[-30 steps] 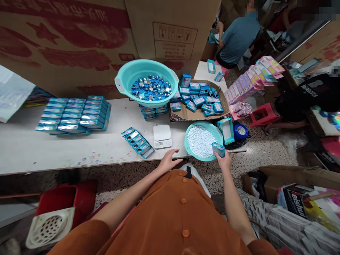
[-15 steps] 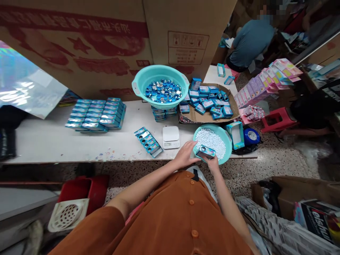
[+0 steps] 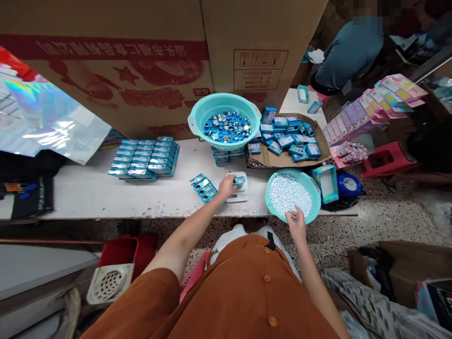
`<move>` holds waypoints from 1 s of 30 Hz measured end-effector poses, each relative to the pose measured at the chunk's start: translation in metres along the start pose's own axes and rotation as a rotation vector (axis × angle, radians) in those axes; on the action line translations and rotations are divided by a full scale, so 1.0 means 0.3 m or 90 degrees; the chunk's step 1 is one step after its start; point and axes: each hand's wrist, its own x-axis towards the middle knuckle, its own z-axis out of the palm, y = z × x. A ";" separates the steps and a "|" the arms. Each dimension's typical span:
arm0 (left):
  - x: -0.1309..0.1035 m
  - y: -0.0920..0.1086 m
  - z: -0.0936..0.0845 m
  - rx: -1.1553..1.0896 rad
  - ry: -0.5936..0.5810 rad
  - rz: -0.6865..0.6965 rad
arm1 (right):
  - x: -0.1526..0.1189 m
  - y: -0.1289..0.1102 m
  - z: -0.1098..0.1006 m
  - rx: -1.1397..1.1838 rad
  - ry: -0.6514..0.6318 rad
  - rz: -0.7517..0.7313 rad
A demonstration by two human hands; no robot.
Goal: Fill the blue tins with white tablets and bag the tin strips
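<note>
With the left hand [image 3: 226,186] gripping a small blue tin [image 3: 239,180] on the scale [image 3: 238,194], the right hand [image 3: 295,220] pinches white pellets [image 3: 287,194] from the basin [image 3: 315,194]; weighing appears unfinished.

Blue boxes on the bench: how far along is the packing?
Done: stacked blue boxes at bench left, a short row beside the scale. In hand: left hand sets a small blue box on the scale; right hand picks at white pellets in the near basin. Left: loose boxes in the cardboard tray, caps in the far basin.
</note>
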 end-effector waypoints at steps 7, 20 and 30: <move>0.090 -0.103 0.057 -0.079 -0.003 -0.030 | -0.110 0.070 -0.043 -0.068 -0.015 0.048; -0.342 -0.136 0.013 -0.108 0.194 0.057 | 0.041 0.173 0.046 -0.223 -0.003 -0.044; -0.737 -0.131 0.137 -0.176 0.227 -0.161 | 0.272 0.186 0.172 -0.410 -0.109 -0.110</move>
